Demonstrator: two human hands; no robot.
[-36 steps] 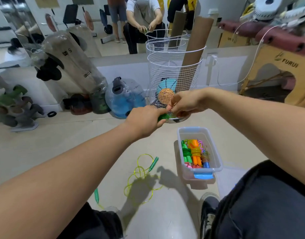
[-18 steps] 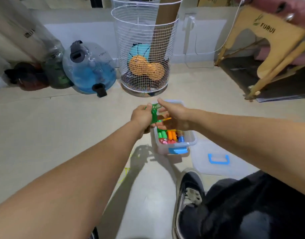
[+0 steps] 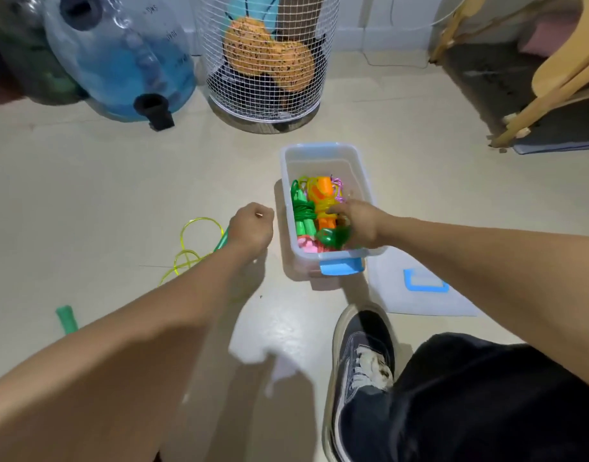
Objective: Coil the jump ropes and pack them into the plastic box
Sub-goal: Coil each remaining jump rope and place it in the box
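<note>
My dark canvas shoe (image 3: 363,368) nearest. Left hand (image 3: 251,230) curled, holding nothing, beside clear plastic box (image 3: 323,150). Right hand (image 3: 356,225) inside box, gripping coiled green jump rope (image 3: 333,236). I press bundle flat beside packed coils, release gently. Loose yellow-green rope (image 3: 194,241) waits on floor.

plastic box (image 3: 326,151): clear, blue latch | coiled ropes (image 3: 314,208): green, orange, pink, perhaps purple | loose rope (image 3: 193,241): yellow-green, teal handles | wire basket (image 3: 266,55): white | shoe (image 3: 363,361): navy, white laces | floor (image 3: 119,181): beige
</note>
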